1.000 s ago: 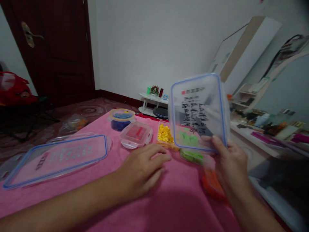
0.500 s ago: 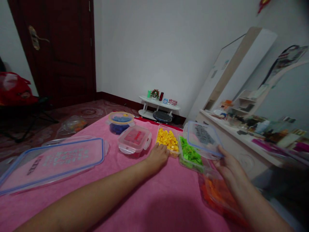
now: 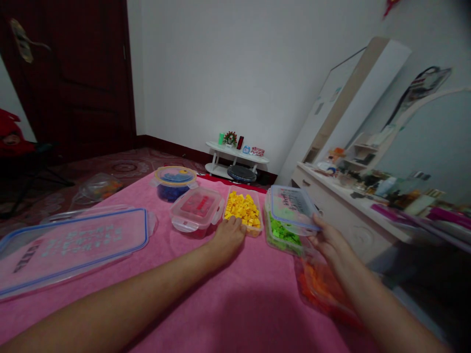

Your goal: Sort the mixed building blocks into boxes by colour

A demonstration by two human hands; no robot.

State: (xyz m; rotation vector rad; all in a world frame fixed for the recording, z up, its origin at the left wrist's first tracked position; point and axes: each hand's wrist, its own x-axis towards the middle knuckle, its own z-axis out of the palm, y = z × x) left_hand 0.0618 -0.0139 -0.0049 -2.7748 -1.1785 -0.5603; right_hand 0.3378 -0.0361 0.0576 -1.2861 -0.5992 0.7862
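Note:
My right hand point(image 3: 327, 240) pinches the near right corner of a clear plastic lid point(image 3: 292, 206) with a blue seal and printed writing. That lid is over the far part of a clear container point(image 3: 285, 248) of green blocks point(image 3: 285, 233), whose near part shows. My left hand point(image 3: 228, 238) rests at the near rim of an uncovered container point(image 3: 253, 231) of yellow blocks point(image 3: 243, 208), its fingers lying over the edge and their tips partly hidden. Under my right forearm is a clear container of orange-red pieces point(image 3: 324, 289), partly hidden.
Left of the yellow blocks stand a lidded container with red contents point(image 3: 197, 211) and a round lidded bowl with blue contents point(image 3: 172, 186). A large blue-rimmed lid point(image 3: 77, 247) lies on the pink cloth point(image 3: 221, 304). A cluttered dresser point(image 3: 331, 196) is at the right.
My right hand has brought the lid lower and nearer the green container. My left hand stays by the yellow container. The whole view has shifted slightly.

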